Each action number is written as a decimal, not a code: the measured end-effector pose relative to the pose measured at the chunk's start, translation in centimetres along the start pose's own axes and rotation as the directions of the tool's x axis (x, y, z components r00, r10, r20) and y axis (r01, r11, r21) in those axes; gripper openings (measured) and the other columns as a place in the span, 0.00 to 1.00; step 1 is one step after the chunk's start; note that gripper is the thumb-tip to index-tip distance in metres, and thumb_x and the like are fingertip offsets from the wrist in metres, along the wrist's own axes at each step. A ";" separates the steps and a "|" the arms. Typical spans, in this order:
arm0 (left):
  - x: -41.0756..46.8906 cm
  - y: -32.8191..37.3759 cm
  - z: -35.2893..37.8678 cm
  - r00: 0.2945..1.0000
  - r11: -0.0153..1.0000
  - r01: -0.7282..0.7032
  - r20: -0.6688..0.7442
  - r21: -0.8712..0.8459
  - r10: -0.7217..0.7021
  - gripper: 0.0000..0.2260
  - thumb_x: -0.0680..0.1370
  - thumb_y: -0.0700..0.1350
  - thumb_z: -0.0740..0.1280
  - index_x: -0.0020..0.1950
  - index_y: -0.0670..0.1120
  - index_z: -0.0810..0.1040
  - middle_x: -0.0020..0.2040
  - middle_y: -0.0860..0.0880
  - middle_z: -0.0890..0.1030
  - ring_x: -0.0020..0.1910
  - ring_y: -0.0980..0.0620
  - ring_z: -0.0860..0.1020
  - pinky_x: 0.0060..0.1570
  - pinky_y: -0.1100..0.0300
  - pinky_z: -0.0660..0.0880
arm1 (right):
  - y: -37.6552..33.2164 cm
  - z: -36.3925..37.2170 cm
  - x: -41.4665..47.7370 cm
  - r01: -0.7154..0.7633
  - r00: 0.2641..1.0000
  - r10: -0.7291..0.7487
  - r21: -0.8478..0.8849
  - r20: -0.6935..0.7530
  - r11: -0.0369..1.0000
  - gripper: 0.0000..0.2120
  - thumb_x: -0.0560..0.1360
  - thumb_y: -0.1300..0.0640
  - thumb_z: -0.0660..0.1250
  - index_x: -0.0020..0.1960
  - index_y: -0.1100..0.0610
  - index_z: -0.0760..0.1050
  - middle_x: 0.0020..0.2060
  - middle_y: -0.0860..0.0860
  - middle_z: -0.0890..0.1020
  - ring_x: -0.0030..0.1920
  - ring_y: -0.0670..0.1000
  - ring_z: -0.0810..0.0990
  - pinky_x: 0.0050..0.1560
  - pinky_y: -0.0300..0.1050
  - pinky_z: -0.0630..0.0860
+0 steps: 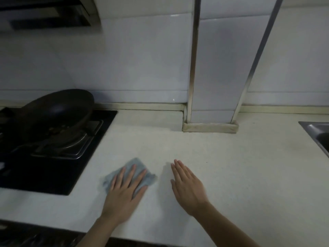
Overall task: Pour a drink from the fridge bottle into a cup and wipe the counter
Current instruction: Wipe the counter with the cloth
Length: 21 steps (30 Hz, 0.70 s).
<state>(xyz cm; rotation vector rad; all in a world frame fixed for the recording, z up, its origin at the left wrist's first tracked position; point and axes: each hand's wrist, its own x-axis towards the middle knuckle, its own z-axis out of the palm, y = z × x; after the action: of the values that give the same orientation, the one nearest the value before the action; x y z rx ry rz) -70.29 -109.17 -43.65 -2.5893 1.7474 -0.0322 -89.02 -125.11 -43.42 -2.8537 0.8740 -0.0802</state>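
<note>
Wiping step. Left hand [124, 191] lies flat on the blue-grey cloth [138, 162], fingers [121, 175] straight and spread. It presses the cloth to the worktop [240, 166] and doesn't grip it. Right hand [188, 188] is just beside, fingers straight and together, holding nothing; can't tell if it touches the surface or is just above.

To wipe well: even palm pressure, overlapping strokes, cloth flat so it doesn't bunch.

Black hob [53, 172] with a dark pan [58, 107] sits close on the left, so strokes should stop short of its edge. Tiled pillar [211, 68] at the back makes a corner to work into. Sink [318, 132] is far right. No bottle or cup in view.
</note>
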 end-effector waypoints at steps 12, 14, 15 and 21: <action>2.7 0.3 1.9 0.994 0.968 0.105 0.051 -0.227 -0.096 0.26 0.77 0.70 0.34 0.73 0.69 0.32 0.78 0.59 0.32 0.76 0.50 0.30 0.74 0.48 0.31 | -0.8 1.1 0.9 -0.093 0.994 0.095 0.030 -0.060 0.995 0.27 0.83 0.47 0.38 0.76 0.57 0.35 0.77 0.52 0.40 0.74 0.48 0.34 0.72 0.45 0.32; 1.1 1.6 1.9 0.999 0.984 -0.013 0.027 -0.175 0.017 0.26 0.78 0.70 0.37 0.75 0.69 0.37 0.78 0.61 0.35 0.77 0.51 0.32 0.74 0.51 0.29 | -0.9 1.1 1.1 -0.088 0.994 0.087 -0.006 -0.072 0.996 0.27 0.83 0.48 0.40 0.77 0.58 0.38 0.78 0.53 0.42 0.77 0.49 0.38 0.73 0.43 0.34; 0.0 1.8 1.9 0.998 0.987 -0.058 0.010 -0.148 0.060 0.25 0.79 0.69 0.38 0.76 0.68 0.39 0.79 0.60 0.37 0.78 0.52 0.33 0.74 0.51 0.30 | -1.1 1.0 1.1 -0.091 0.993 0.090 -0.019 -0.073 0.996 0.27 0.83 0.48 0.40 0.78 0.58 0.39 0.78 0.54 0.43 0.78 0.50 0.40 0.74 0.43 0.36; -4.8 -1.3 1.1 0.985 0.983 -0.171 -0.008 -0.073 0.171 0.25 0.81 0.67 0.40 0.77 0.66 0.42 0.80 0.58 0.43 0.79 0.51 0.39 0.76 0.48 0.41 | -5.1 1.2 0.3 -0.114 0.986 0.114 0.012 -0.118 0.993 0.28 0.82 0.46 0.39 0.78 0.58 0.44 0.78 0.53 0.47 0.78 0.49 0.44 0.74 0.42 0.39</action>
<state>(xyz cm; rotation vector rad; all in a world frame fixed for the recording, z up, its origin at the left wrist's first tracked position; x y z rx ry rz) -70.88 -104.23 -44.71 -2.4764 2.0009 0.0333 -85.87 -120.98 -43.81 -2.8111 1.0564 -0.2405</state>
